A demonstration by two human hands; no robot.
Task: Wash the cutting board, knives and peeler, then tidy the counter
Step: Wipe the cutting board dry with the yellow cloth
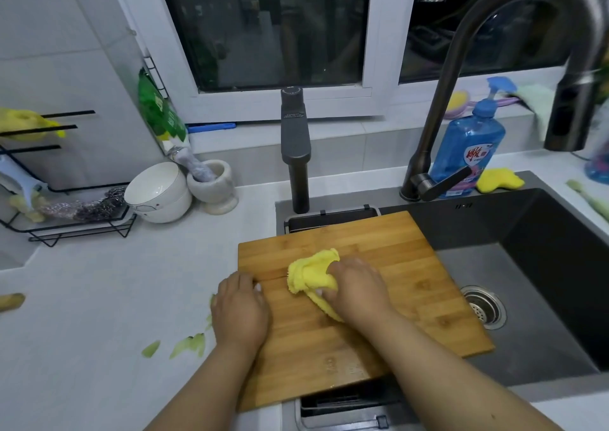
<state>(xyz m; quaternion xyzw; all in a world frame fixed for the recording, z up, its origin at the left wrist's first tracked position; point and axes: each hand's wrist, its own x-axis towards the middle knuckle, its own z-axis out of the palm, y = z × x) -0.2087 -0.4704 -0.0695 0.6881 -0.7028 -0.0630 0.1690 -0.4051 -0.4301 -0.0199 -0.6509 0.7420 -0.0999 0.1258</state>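
The board (359, 302) is lying flat, bridging the counter (99, 315) edge and the left part of the sink (543, 266), with its right end hanging over the basin. The right hand (357, 287) is gripping a bunched yellow cloth (309, 274) and pressing it onto the middle of the board. The left hand (240, 308) is resting on the board's left edge with fingers curled over it, seemingly steadying it.

The board is looking stiff and fairly heavy, a solid bamboo slab that will not flex. Its near corner is glistening with water, so it is probably slippery there; taking it by the two long edges, or by the left edge over the counter, should be safest. With one end unsupported over the basin, hard pressure on that side could tip it. The cloth is soft and limp and is bunching easily in the fingers.

Green peelings (191, 345) are lying on the counter just left of the board. No knives or peeler can be made out clearly.
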